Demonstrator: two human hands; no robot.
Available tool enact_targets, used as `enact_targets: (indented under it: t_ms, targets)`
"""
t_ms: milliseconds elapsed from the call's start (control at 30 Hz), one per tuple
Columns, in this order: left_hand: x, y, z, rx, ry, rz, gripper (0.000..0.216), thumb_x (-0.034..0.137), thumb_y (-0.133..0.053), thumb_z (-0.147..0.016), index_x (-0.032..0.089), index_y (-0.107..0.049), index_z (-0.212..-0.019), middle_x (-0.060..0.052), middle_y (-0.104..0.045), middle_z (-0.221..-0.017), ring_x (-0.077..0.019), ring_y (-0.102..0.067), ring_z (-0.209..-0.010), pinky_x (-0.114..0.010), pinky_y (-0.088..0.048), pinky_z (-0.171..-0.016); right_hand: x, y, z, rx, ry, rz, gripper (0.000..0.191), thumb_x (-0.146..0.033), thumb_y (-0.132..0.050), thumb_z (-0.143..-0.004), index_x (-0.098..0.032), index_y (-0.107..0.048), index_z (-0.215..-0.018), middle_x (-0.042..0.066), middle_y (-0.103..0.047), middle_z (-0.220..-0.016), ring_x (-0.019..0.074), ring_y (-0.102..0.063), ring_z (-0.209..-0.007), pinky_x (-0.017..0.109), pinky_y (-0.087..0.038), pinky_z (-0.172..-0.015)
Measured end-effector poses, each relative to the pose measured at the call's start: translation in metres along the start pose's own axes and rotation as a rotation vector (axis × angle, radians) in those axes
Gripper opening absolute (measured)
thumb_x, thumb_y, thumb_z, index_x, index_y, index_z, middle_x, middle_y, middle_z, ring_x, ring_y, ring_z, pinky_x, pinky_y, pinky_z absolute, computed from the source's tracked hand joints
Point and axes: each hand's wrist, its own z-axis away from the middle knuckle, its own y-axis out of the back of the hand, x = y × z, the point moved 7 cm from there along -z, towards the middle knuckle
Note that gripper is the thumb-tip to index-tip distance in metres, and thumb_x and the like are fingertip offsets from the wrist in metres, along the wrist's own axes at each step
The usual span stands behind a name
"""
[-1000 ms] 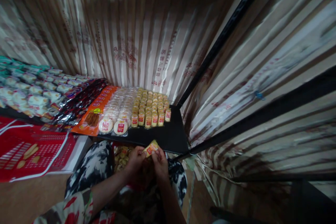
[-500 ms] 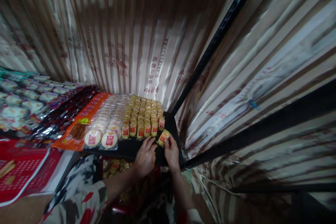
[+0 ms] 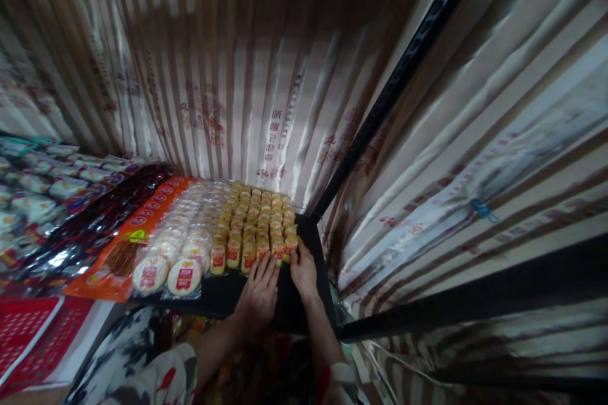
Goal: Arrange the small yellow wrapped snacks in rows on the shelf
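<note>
Small yellow wrapped cakes (image 3: 247, 255) with red labels stand in tight rows on a black shelf (image 3: 223, 296). At the right end of the front row, my right hand (image 3: 304, 273) has its thumb and fingers on a wrapped cake (image 3: 289, 245), which stands against its neighbours. My left hand (image 3: 259, 296) lies with fingers stretched out, its fingertips touching the fronts of the cakes just left of that one. Left of the rows are round white wrapped crackers (image 3: 185, 276) with red labels.
An orange snack bag (image 3: 114, 266), dark shiny packets (image 3: 90, 228) and white packets (image 3: 38, 202) lie further left. A red basket (image 3: 28, 329) is at lower left. A black post (image 3: 380, 107) rises at the shelf's right corner, before striped curtains (image 3: 228, 76).
My right hand has brought the wrapped cake from in front of the rows to the front row's right end. My left hand's fingertips now touch the front cakes. The view has shifted slightly.
</note>
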Motion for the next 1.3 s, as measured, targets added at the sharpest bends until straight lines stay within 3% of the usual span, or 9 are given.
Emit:
enact_targets:
  t_ms: [167,633,833,1067,1200,1300]
  targets:
    - [0.002,0.000,-0.002,-0.022,-0.010,-0.015,0.047,0.019,-0.039,-0.082,0.006,-0.042,-0.127,-0.016,-0.031,-0.143,-0.0287,-0.012,-0.137,-0.050,-0.025,-0.107,-0.005,-0.008,0.003,-0.030,-0.011,0.012,0.048,-0.034,-0.034,-0.085,-0.015,-0.049,-0.125,0.011,-0.059,-0.117,0.0242,-0.049,-0.111,0.039,-0.038,-0.095]
    - [0.001,-0.001,-0.003,-0.008,0.030,0.021,0.047,0.018,-0.037,-0.081,0.008,-0.045,-0.126,-0.014,-0.034,-0.142,-0.0262,-0.016,-0.136,-0.048,-0.022,-0.108,-0.010,-0.021,0.003,0.078,-0.040,0.025,0.048,-0.035,-0.028,-0.085,-0.010,-0.054,-0.117,0.017,-0.057,-0.117,0.0262,-0.046,-0.114,0.043,-0.032,-0.098]
    - [0.002,0.001,-0.003,-0.014,0.020,0.016,0.047,0.019,-0.038,-0.081,0.005,-0.045,-0.125,-0.016,-0.035,-0.141,-0.0273,-0.017,-0.136,-0.048,-0.021,-0.109,-0.008,-0.016,0.007,0.132,-0.053,-0.047,0.052,-0.041,-0.035,-0.083,-0.011,-0.047,-0.123,0.016,-0.050,-0.125,0.0279,-0.040,-0.119,0.044,-0.030,-0.099]
    - [0.002,0.004,-0.005,-0.014,0.026,0.074,0.046,0.018,-0.040,-0.080,0.005,-0.046,-0.124,-0.017,-0.032,-0.143,-0.0264,-0.014,-0.137,-0.048,-0.018,-0.109,-0.007,-0.012,0.009,0.067,-0.085,-0.069,0.065,-0.046,-0.038,-0.081,-0.005,-0.037,-0.131,0.020,-0.043,-0.132,0.0288,-0.033,-0.124,0.044,-0.027,-0.103]
    - [0.007,0.010,0.000,-0.018,-0.045,0.149,0.039,0.016,-0.038,-0.082,0.008,-0.052,-0.117,-0.016,-0.034,-0.142,-0.0251,-0.016,-0.136,-0.046,-0.024,-0.107,-0.019,0.005,0.029,0.128,-0.121,-0.129,0.064,-0.047,-0.041,-0.081,-0.010,-0.035,-0.133,0.018,-0.041,-0.135,0.0276,-0.032,-0.126,0.044,-0.029,-0.102]
    - [0.013,0.020,0.030,-0.031,-0.109,0.223,0.033,0.018,-0.037,-0.085,0.011,-0.056,-0.111,-0.014,-0.046,-0.133,-0.0240,-0.029,-0.131,-0.041,-0.033,-0.104,-0.032,0.020,0.069,0.212,-0.145,-0.283,0.054,-0.043,-0.043,-0.083,-0.015,-0.038,-0.129,0.015,-0.050,-0.126,0.0231,-0.046,-0.115,0.039,-0.038,-0.094]
